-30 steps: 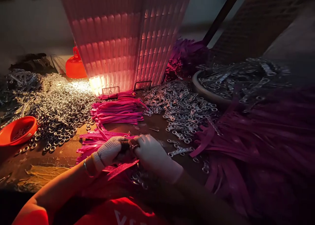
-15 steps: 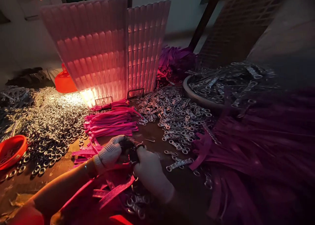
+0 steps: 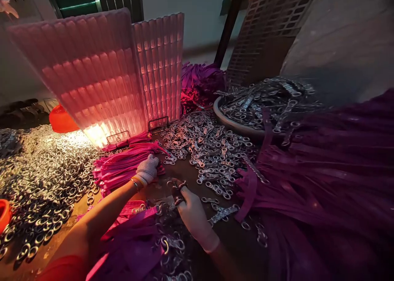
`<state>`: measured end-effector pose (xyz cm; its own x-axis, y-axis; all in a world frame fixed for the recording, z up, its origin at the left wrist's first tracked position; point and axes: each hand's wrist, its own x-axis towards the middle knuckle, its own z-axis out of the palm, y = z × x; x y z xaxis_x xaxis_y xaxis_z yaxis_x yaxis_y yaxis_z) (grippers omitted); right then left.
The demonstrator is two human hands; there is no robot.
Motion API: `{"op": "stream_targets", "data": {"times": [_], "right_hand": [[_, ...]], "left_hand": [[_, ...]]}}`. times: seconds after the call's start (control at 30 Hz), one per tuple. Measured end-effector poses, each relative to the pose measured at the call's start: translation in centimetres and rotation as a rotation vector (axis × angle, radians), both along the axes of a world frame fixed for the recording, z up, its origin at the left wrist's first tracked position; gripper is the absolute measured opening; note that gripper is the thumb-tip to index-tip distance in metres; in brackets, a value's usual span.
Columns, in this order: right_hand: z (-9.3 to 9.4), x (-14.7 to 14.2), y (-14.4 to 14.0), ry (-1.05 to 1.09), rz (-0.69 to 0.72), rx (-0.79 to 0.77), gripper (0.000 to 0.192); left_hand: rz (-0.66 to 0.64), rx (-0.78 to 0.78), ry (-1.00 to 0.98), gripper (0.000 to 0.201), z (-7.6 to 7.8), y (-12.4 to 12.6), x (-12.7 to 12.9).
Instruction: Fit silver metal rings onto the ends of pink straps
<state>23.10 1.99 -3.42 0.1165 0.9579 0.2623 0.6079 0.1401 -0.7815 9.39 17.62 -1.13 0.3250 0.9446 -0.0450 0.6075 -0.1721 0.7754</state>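
My left hand (image 3: 148,169), in a white knitted glove, rests on the near end of a stack of pink straps (image 3: 121,166) lying in front of the lit panel. My right hand (image 3: 191,211), also gloved, hovers low over the table with its fingertips pinched on a small dark metal piece (image 3: 177,189). More pink straps with metal rings (image 3: 144,240) lie over my lap below both hands. Loose metal buckles (image 3: 212,149) are spread just beyond my right hand.
A glowing ribbed pink panel (image 3: 92,76) stands at the back. A heap of metal rings (image 3: 46,170) covers the left side, with an orange bowl (image 3: 3,213) at the edge. A basin of metal parts (image 3: 258,104) and a big pile of purple straps (image 3: 326,182) fill the right.
My hands were together over a strap; now the left has reached forward onto the pink stack and the right stays with the metal piece. The view has tilted upward.
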Motion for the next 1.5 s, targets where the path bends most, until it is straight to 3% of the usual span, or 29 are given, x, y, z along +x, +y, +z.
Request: {"op": "stream_targets", "data": {"times": [0.07, 0.2, 0.33, 0.43, 0.57, 0.67, 0.77, 0.9, 1.13, 1.23, 1.37, 1.43, 1.5], "right_hand": [[0.7, 0.1, 0.3, -0.041, 0.014, 0.005, 0.045], [2.7, -0.9, 0.7, -0.148, 0.087, 0.062, 0.038], [4.8, -3.0, 0.1, -0.441, 0.138, -0.007, 0.024], [5.6, -4.1, -0.9, -0.648, 0.182, -0.026, 0.020], [5.4, -4.9, -2.2, -0.728, 0.231, -0.040, 0.020], [5.3, -5.3, -2.9, -0.710, 0.207, -0.096, 0.023], [5.8, -5.5, -3.3, -0.685, 0.301, -0.136, 0.027], [6.3, -5.5, -3.5, -0.719, 0.366, -0.199, 0.029], [5.2, -5.6, -3.9, -0.869, 0.474, -0.057, 0.019], [5.0, -5.5, -3.6, -0.917, 0.551, -0.043, 0.017], [5.1, -5.6, -4.0, -0.962, 0.678, 0.017, 0.018], [5.0, -5.5, -4.3, -0.944, 0.698, 0.006, 0.017], [4.8, -4.6, -4.1, -0.879, 0.685, -0.017, 0.014]], "left_hand": [[-0.019, -0.038, -0.043, 0.008, 1.1, -1.5, -1.2], [-0.060, -0.235, -0.200, 0.028, 3.3, -5.9, -4.2], [-0.084, -0.478, -0.445, 0.040, 4.7, -10.2, -6.5], [-0.110, -0.384, -0.269, 0.029, 5.1, -12.4, -7.2], [-0.227, 0.015, 0.027, 0.008, 4.7, -14.3, -7.7], [-0.236, 0.090, 0.043, 0.010, 3.9, -15.0, -8.4], [-0.158, -0.020, -0.061, 0.020, 3.3, -15.3, -9.4], [-0.093, -0.103, -0.159, 0.020, 3.0, -16.0, -10.0], [-0.177, 0.007, -0.101, 0.022, 2.7, -16.6, -9.7], [-0.252, -0.009, -0.047, 0.018, 3.4, -16.4, -10.3], [-0.383, -0.002, 0.118, 0.015, 5.2, -15.8, -13.1], [-0.365, 0.004, 0.198, 0.016, 6.0, -15.3, -14.8], [-0.247, 0.039, 0.196, 0.014, 6.4, -14.8, -16.0]]}}
